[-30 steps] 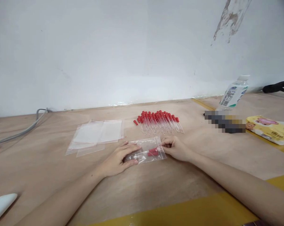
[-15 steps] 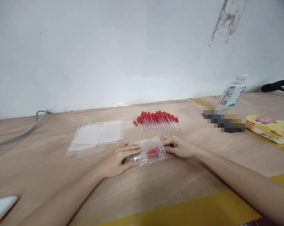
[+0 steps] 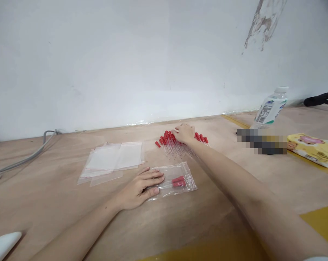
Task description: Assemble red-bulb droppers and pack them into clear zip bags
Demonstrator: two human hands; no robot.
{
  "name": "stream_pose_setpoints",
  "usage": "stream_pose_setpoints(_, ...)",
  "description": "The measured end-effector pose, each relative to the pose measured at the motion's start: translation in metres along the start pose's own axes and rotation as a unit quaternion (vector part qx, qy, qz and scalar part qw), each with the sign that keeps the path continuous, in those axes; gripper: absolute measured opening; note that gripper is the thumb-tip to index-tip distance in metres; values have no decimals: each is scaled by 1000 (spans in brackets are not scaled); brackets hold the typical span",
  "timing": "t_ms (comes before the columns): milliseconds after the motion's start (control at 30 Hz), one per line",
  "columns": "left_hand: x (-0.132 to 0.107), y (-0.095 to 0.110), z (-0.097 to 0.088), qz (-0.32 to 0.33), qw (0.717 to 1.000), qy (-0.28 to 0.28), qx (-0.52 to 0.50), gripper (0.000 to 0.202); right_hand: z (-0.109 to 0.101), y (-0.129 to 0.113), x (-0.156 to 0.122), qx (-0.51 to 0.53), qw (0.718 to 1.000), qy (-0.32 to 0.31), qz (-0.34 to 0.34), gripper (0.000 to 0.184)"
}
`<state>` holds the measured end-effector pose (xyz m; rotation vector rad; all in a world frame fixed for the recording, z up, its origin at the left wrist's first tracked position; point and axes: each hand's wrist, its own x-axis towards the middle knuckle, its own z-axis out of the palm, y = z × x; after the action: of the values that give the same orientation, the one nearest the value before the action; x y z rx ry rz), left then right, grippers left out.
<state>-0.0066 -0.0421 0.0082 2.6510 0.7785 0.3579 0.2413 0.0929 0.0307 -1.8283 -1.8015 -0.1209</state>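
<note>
My left hand (image 3: 142,186) lies flat on a clear zip bag (image 3: 167,172), its fingers spread over the left end. Inside the bag are two droppers with red bulbs (image 3: 178,181), their clear stems pointing left toward my fingers. My right hand (image 3: 184,133) is over the pile of red-bulbed droppers (image 3: 167,139) beyond the bag, its fingers bent down among the bulbs. The hand covers the middle of the pile. Whether its fingertips grip a dropper does not show.
Left of the pile lies a stack of flat clear bags (image 3: 112,159). A bottle (image 3: 271,108) and a yellow packet (image 3: 313,148) stand at the right, beside a blurred dark object (image 3: 261,141). A grey cable (image 3: 30,159) runs along the left; a white object (image 3: 4,244) sits at the near left.
My right hand has let go of the bag's right end and moved away from me to the dropper pile. My left hand stays on the bag.
</note>
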Motion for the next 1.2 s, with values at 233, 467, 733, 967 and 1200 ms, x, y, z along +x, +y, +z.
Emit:
stream_pose_setpoints(233,1,3,2,1,1000,25,5,42,-7,2,9,126,991,-39,39,22)
stream_pose_setpoints(467,0,1,4,-5,999,34,7,41,-52,44,-48,463,883,17,71,28)
stream_pose_setpoints(733,-1,-2,7,0,998,55,7,39,-40,67,-122,630,751,-37,193,33)
stream_pose_setpoints(967,0,-1,6,-22,998,51,18,39,-42,46,-140,681,696,-123,192,34)
stream_pose_setpoints(1200,0,0,6,-20,998,47,29,40,-41,51,-138,667,700,-155,202,31)
